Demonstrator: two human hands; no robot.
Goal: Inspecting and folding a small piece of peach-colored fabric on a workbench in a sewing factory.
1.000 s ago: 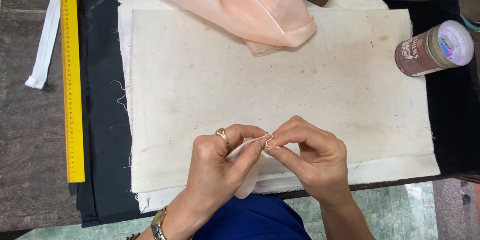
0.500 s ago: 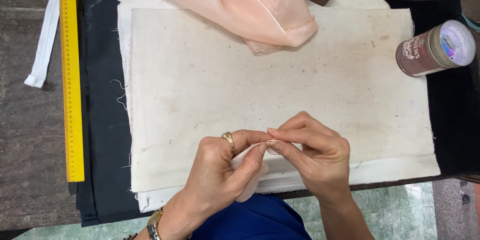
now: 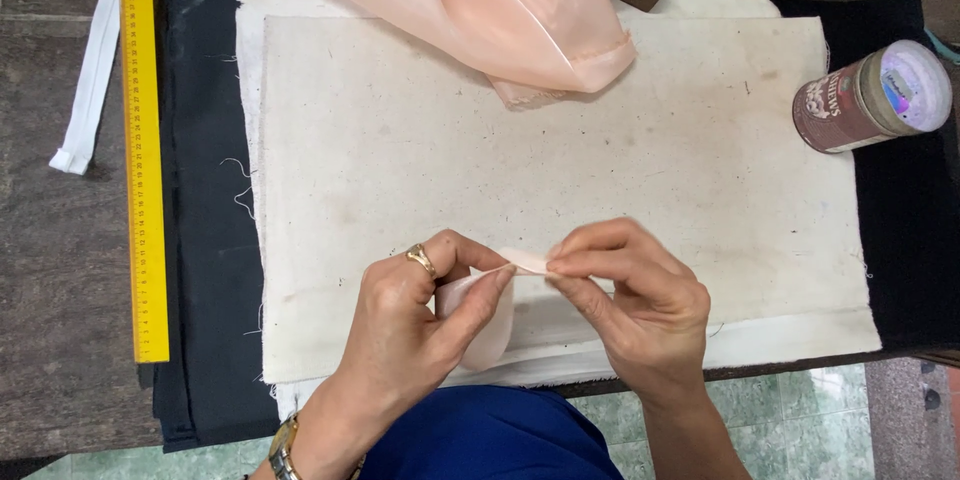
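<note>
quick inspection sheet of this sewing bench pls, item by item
surface: cream cloth pad over black fabric on a dark table
job's things: small peach fabric strip pinched between both hands
clutter: peach fabric heap, yellow ruler, white strip, lidded jar on its side
grippers: left hand and right hand both grip the strip
cables: nothing seen
surroundings: green tiled floor

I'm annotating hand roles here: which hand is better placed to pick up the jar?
Probably the right hand: the jar lies on its side of the cloth; the left hand is farther.
</note>
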